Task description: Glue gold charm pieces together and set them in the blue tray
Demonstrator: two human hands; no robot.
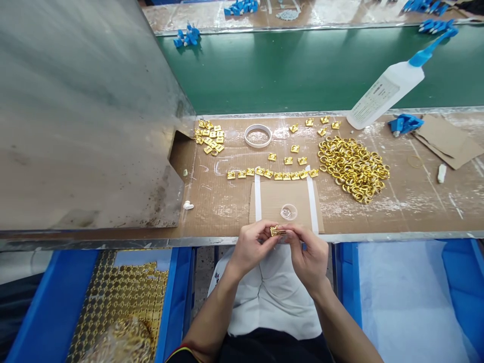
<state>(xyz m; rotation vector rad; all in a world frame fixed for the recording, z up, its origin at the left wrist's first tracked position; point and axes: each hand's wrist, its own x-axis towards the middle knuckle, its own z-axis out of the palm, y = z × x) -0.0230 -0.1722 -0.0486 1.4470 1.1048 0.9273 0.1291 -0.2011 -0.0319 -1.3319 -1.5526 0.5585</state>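
Observation:
My left hand [255, 247] pinches a small gold square metal piece [275, 231] above the table's front edge. From the other side my right hand [308, 252] meets it, fingers pinched together near a thin gold part that sticks out from the piece. Whether that thin part belongs to the piece or is a separate thing I cannot tell. Just beyond the fingertips, a small clear round cup [289, 212] rests on a cardboard pad [280, 199] with white tape strips. A row of similar gold pieces [286, 176] lies along the pad's far edge.
A heap of gold rings [355, 166] lies right, a gold-piece cluster [209, 136] left, and a white tape roll [257, 136] between. A white bottle [385, 93] with blue nozzle leans behind. A metal housing [86, 116] fills the left. Blue crates [177, 292] flank my lap.

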